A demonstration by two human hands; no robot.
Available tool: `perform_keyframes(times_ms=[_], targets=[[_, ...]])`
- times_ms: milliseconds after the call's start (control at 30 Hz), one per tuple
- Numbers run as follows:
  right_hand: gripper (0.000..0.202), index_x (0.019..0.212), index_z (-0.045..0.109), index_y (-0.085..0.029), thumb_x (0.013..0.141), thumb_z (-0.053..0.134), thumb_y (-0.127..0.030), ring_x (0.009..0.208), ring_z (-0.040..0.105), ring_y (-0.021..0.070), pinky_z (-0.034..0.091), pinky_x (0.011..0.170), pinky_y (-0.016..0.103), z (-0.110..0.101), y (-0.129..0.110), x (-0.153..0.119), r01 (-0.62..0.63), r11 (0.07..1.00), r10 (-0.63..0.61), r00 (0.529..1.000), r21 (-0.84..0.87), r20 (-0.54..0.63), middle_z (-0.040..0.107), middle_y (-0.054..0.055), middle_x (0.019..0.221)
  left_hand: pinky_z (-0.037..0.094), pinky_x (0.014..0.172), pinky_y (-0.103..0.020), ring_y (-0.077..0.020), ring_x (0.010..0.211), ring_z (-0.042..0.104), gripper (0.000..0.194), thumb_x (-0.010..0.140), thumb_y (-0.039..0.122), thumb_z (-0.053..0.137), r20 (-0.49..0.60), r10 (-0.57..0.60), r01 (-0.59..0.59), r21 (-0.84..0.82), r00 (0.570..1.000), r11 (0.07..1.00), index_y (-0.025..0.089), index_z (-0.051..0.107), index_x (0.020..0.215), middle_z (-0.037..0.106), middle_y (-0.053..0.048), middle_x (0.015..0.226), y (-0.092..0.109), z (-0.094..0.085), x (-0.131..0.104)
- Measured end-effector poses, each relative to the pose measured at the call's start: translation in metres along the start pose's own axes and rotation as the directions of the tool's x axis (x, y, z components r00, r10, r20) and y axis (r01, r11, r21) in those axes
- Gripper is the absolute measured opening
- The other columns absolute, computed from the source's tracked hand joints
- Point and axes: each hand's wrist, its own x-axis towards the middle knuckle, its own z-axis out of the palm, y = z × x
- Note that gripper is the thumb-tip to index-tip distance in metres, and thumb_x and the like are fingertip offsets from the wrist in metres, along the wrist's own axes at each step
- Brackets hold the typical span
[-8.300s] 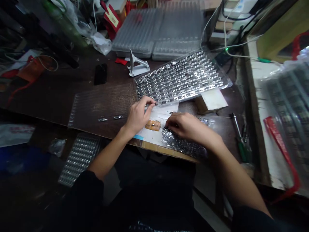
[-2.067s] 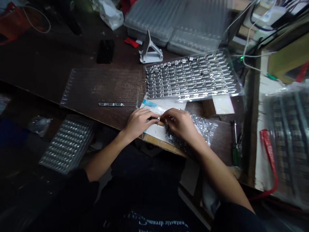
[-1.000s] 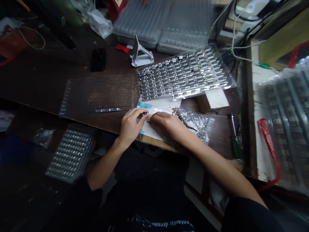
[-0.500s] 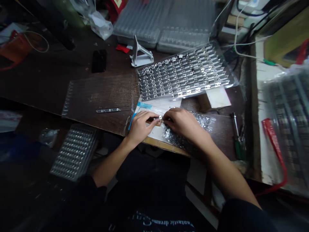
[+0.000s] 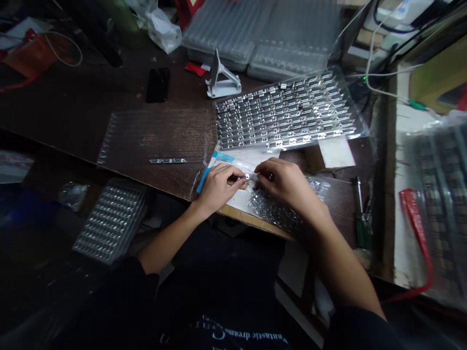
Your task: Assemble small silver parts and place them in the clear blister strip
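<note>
My left hand (image 5: 219,185) is closed in a pinch around a small silver connector (image 5: 246,178), held low over a white work surface (image 5: 237,198). My right hand (image 5: 288,181) is a short gap to the right, thumb and fingertips drawn together. A small glint shows between its fingers, too tiny to name. Under and beside that hand spreads a heap of small shiny metal parts (image 5: 272,208). Just beyond both hands, a clear plastic tray (image 5: 359,127) carries rows of silver connectors (image 5: 284,114).
A clear ribbed tray (image 5: 156,133) at left holds one row of connectors (image 5: 168,161). Behind stand a white stand (image 5: 223,85), a phone (image 5: 158,85) and stacked clear trays (image 5: 222,41). A green-handled screwdriver (image 5: 361,228) lies right. Another filled tray (image 5: 109,221) sits lower left.
My right hand has moved slightly away from the left, widening the gap between the fingertips. The left hand keeps its pinch on the connector. The whole view has shifted a little.
</note>
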Motion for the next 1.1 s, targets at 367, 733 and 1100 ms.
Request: perform_keyframes(times_ms=[367,733,1100], targets=[[0.015,0.094,0.074,-0.018,0.090,0.059,-0.020,0.083,0.071,0.0230,0.053,0.076,0.034,0.0014,0.0022,-0.0023,0.013,1.000,-0.010,0.992,0.021,-0.129,0.076,0.008,0.090,0.051,0.081,-0.033,-0.0180,0.085,0.068,0.012,0.084,0.022,0.078,-0.022,0.015,-0.016,-0.032,1.000,0.999,0.019,0.066,0.082,0.075,-0.002,0.086,-0.0006,0.0029,-0.0036],[0.016,0.092,0.074,-0.022,0.090,0.058,-0.021,0.084,0.072,0.0241,0.056,0.079,0.037,0.0059,0.0000,0.0020,0.012,1.000,-0.012,0.994,-0.002,-0.111,0.077,0.007,0.092,0.049,0.083,-0.034,-0.0189,0.089,0.068,0.012,0.086,0.023,0.076,-0.004,-0.047,0.047,-0.052,0.999,0.998,0.020,0.065,0.082,0.074,0.000,0.085,-0.0023,0.0036,-0.0046],[0.019,0.092,0.075,-0.020,0.091,0.056,-0.019,0.083,0.071,0.0228,0.054,0.079,0.036,0.0057,-0.0020,0.0004,0.008,1.000,-0.005,0.993,0.022,-0.116,0.076,0.008,0.092,0.048,0.079,-0.034,-0.0196,0.087,0.067,0.015,0.084,0.020,0.077,0.066,-0.089,0.091,-0.033,0.994,0.995,0.019,0.063,0.080,0.073,0.000,0.085,-0.0034,0.0045,-0.0039]])
